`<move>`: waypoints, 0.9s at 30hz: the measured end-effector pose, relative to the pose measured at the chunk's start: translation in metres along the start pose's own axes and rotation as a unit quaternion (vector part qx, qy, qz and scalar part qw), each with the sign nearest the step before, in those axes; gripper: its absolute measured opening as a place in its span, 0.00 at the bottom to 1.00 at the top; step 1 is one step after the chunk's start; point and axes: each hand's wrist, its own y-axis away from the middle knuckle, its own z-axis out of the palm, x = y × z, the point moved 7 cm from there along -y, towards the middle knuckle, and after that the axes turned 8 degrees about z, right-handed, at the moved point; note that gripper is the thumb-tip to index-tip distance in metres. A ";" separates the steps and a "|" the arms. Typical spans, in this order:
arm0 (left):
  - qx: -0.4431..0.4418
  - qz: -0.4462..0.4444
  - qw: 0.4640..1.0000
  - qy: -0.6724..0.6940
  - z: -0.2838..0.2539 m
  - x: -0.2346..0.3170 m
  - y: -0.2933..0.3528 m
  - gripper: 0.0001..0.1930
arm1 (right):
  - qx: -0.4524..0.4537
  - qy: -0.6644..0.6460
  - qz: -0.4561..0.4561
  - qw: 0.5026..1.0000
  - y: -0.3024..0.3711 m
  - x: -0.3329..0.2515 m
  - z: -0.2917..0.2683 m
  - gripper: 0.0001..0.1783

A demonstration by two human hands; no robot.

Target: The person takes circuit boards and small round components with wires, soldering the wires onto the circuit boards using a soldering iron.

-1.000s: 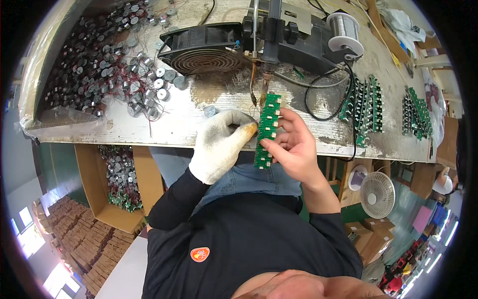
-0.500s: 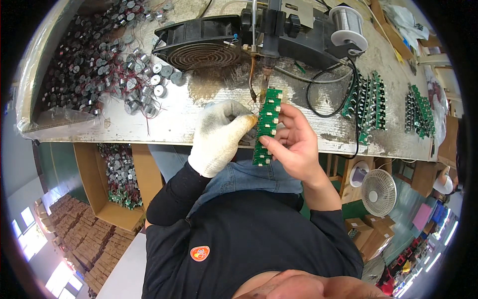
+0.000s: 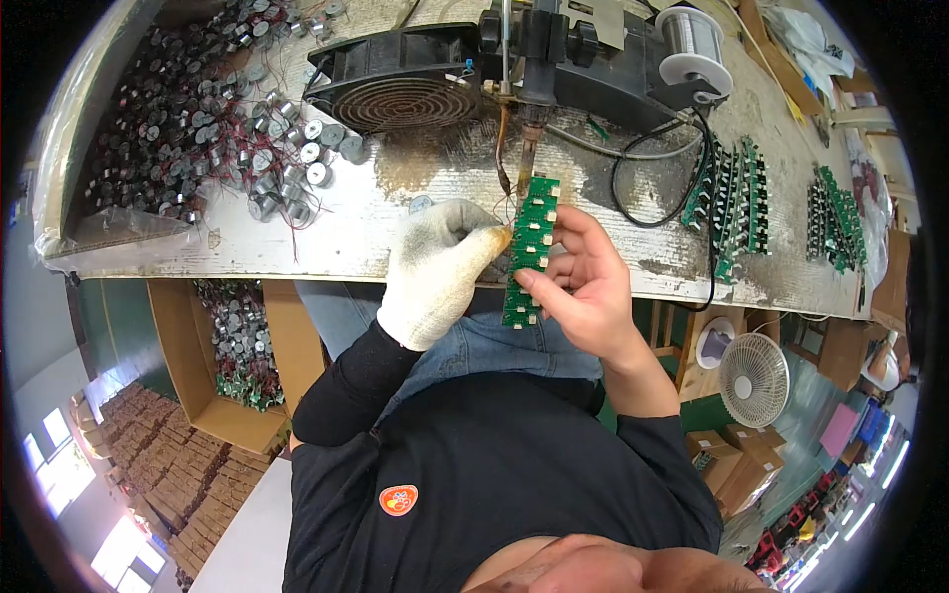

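Observation:
My right hand (image 3: pixel 590 282), bare, grips a long green circuit board strip (image 3: pixel 530 259) with a row of small white connectors, held upright at the table's front edge. My left hand (image 3: pixel 435 267), in a white work glove with a stained fingertip, is closed in a pinch at the board's left edge. Thin wires (image 3: pixel 509 212) stick up from the pinched fingertips. A round grey motor (image 3: pixel 420 204) shows just behind the glove. Right above the board's top end points a soldering iron (image 3: pixel 529 148), with a thin solder feed tube (image 3: pixel 502 163) beside it.
Many small motors with red wires (image 3: pixel 198 128) fill the left of the table. A black fan (image 3: pixel 400 84) and a solder spool (image 3: pixel 689 44) stand behind. Finished-looking board strips (image 3: pixel 732 208) and a black cable (image 3: pixel 615 193) lie right. Below left is a cardboard box (image 3: pixel 227 420).
Both hands and the board keep nearly the same place. The round grey motor behind the glove shows a little more clearly.

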 end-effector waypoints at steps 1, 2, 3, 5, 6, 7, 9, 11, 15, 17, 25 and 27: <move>-0.002 0.004 1.000 -0.002 0.000 0.000 0.000 0.08 | 0.000 -0.001 0.000 1.000 0.000 0.000 0.000 0.33; -0.004 0.008 1.000 -0.004 0.000 0.000 -0.001 0.08 | 0.000 -0.001 0.000 1.000 0.000 0.000 0.001 0.33; -0.004 0.008 1.000 -0.004 0.000 0.000 0.000 0.08 | -0.001 -0.009 0.003 1.000 0.000 0.000 0.001 0.32; 0.005 0.008 1.000 0.004 0.000 0.001 0.001 0.08 | -0.003 -0.017 0.006 1.000 0.001 -0.002 0.002 0.32; 0.006 0.008 1.000 0.004 0.001 0.003 0.001 0.08 | -0.005 -0.017 0.014 1.000 0.001 -0.003 0.003 0.32; 0.016 0.002 1.000 0.012 0.001 0.004 0.001 0.08 | -0.006 -0.017 0.023 1.000 0.001 -0.003 0.003 0.32; 0.026 -0.003 0.999 0.020 0.000 0.006 0.001 0.09 | -0.006 -0.016 0.018 1.000 0.002 -0.003 0.003 0.32; 0.005 0.019 1.000 -0.016 0.001 0.012 0.000 0.09 | -0.006 -0.016 0.014 1.000 0.003 -0.002 0.003 0.33; 0.009 0.019 1.000 -0.006 0.002 0.012 -0.002 0.09 | -0.007 -0.013 0.002 1.000 0.002 -0.002 0.003 0.33; 0.013 0.003 0.999 0.038 0.002 0.006 -0.002 0.09 | -0.005 -0.012 0.000 1.000 0.002 -0.002 0.002 0.33; 0.019 0.009 1.000 0.022 0.001 0.008 -0.002 0.10 | -0.010 -0.022 -0.005 1.000 0.003 -0.005 0.004 0.33; 0.016 0.007 1.000 0.017 0.002 0.006 -0.002 0.10 | -0.008 -0.019 0.001 1.000 0.004 -0.002 0.002 0.33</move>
